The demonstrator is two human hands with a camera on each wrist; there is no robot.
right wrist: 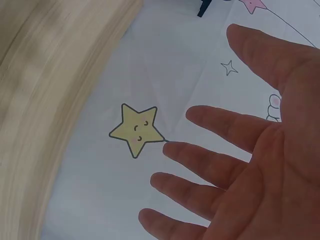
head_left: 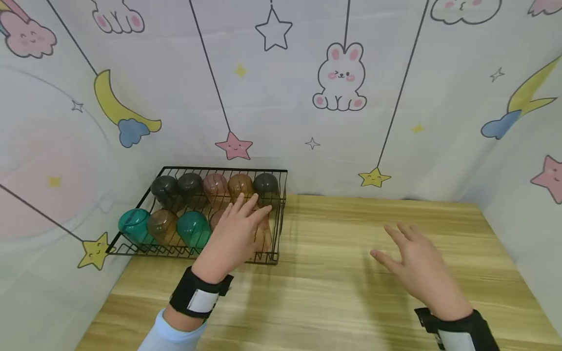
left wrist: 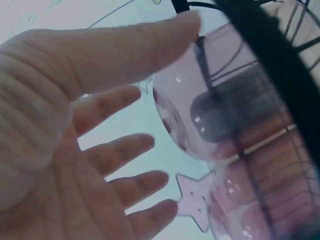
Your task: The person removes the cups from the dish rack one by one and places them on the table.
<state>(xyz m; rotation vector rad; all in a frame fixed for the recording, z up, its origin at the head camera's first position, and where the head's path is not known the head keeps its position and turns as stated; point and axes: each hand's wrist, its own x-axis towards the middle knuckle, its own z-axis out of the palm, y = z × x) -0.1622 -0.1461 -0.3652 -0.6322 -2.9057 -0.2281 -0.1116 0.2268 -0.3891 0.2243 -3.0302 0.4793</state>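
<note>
A black wire basket on the left of the table holds two rows of translucent cups, rounded ends up. The back row has dark grey cups, a pinkish cup and an amber cup. In front stand teal cups and a brown cup. My left hand reaches over the basket's right part with fingers spread, hiding some front cups. In the left wrist view a clear pinkish cup is close to the fingertips, and the palm is bare. My right hand, holding nothing, hovers over the table's right side.
The wood-grain table extends right of the basket. A white printed cloth with stars, a moon and a rabbit backs the table and runs along both sides. The basket's wire rim stands close to the back cloth.
</note>
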